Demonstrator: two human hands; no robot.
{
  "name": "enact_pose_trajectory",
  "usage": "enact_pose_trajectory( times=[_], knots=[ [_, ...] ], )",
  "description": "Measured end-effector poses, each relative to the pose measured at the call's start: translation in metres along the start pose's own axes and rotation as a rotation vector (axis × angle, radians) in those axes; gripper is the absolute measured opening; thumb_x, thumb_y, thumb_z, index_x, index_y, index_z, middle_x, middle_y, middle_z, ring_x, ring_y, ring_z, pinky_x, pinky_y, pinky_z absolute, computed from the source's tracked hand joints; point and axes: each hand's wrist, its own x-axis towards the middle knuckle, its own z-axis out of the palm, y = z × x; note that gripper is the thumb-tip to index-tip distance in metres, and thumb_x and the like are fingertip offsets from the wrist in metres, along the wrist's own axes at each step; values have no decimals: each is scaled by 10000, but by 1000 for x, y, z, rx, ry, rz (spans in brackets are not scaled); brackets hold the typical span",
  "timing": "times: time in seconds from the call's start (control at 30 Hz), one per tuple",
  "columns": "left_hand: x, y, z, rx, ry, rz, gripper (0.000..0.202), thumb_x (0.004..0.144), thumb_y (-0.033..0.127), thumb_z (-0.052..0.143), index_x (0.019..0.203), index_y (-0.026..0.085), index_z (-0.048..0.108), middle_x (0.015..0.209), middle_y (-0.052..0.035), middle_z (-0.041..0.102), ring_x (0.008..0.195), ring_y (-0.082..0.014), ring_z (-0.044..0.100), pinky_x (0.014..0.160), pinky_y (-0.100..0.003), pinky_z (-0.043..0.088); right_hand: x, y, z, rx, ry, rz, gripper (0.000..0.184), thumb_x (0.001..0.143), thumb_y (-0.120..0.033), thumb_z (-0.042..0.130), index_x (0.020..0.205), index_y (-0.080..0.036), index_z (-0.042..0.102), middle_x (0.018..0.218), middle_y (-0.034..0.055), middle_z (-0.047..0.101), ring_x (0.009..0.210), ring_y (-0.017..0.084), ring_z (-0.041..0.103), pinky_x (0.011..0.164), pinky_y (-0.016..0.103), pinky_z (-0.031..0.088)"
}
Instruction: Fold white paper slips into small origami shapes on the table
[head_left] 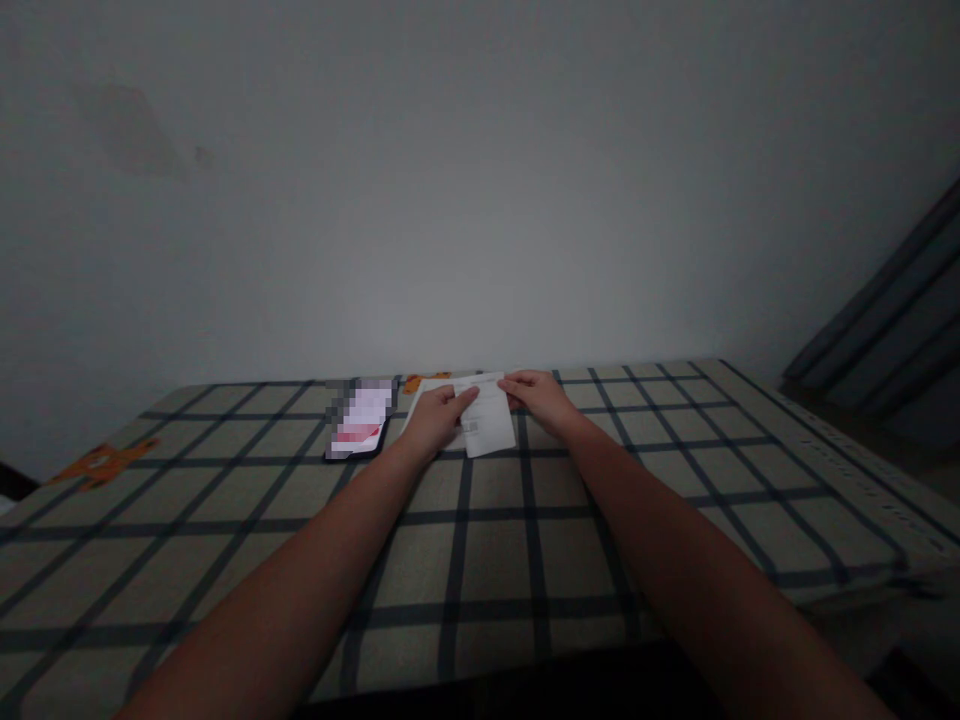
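Note:
A white sheet of paper [489,425] with faint print is held up between my two hands above the checked cloth. My left hand [433,420] grips its left side, thumb on top. At its upper right corner, my right hand [541,396] pinches the paper between thumb and fingers. More white paper [414,398] shows behind my left hand; whether it is a separate sheet I cannot tell. Left of my left hand lies a smartphone [363,418] with a lit, partly blurred screen.
A light cloth with dark checked lines [491,560] covers the table. Orange printed figures mark it at the left [105,463] and at the back. A grey wall [480,200] rises right behind the table, and a dark curtain [892,290] hangs at the right.

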Motion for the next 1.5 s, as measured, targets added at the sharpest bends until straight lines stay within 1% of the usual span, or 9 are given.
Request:
enact_pose_trajectory(
  times=[0.33,0.6,0.8,0.9,1.0,1.1,1.23,1.33,1.5],
  knots=[
    [2,-2,0,32,12,-11,396,689,452,610,896,116,642,840,-115,672,661,-175,610,588,-278,446,-1,-3,1,-60,0,-39,270,705,-381,590,758,-122,644,677,42,618,562,94,543,571,241,453],
    [-1,3,1,52,56,-16,405,682,468,612,894,125,645,812,-99,668,634,-163,598,554,-266,437,-4,-7,2,-69,34,-14,274,684,-398,607,697,-124,605,612,24,589,528,90,525,550,242,452],
    [-3,9,3,15,85,-22,396,653,470,639,846,125,654,717,-74,654,637,-175,593,554,-275,436,-7,-15,5,-89,51,-16,244,695,-379,602,676,-136,585,598,12,575,511,82,512,532,230,439],
    [-2,11,4,8,128,1,389,643,484,639,818,137,657,656,-56,639,648,-185,588,549,-274,434,-7,-14,5,-103,65,-33,240,699,-379,599,666,-143,573,576,4,564,502,82,505,520,226,428],
    [-2,13,3,12,140,10,377,636,490,641,792,146,658,635,-47,627,653,-187,583,547,-272,433,-6,-12,4,-102,76,-28,238,700,-381,598,671,-147,562,566,0,561,510,87,509,525,227,427],
    [-2,12,2,-2,122,9,376,646,490,634,793,145,654,674,-49,633,654,-177,577,556,-267,434,-5,-11,4,-118,80,-40,236,702,-378,593,659,-149,551,567,-1,559,511,87,502,520,224,413],
    [-2,11,3,-97,73,4,378,695,475,596,880,148,636,783,-53,646,647,-144,568,550,-242,428,-5,-11,4,-131,87,-49,227,709,-369,579,650,-154,539,569,-6,553,504,85,485,506,221,389],
    [-1,12,3,-129,64,4,367,706,454,593,896,142,631,778,-52,645,634,-131,560,525,-222,413,-6,-12,5,-116,82,-50,218,714,-364,571,659,-156,536,565,-11,544,503,87,483,507,223,385],
    [-3,14,4,-94,86,-23,345,694,455,602,849,148,635,765,-48,644,615,-123,555,500,-211,401,-6,-10,4,-134,103,-46,228,705,-377,574,657,-158,528,569,-11,540,517,88,480,511,220,382]
  ],
)
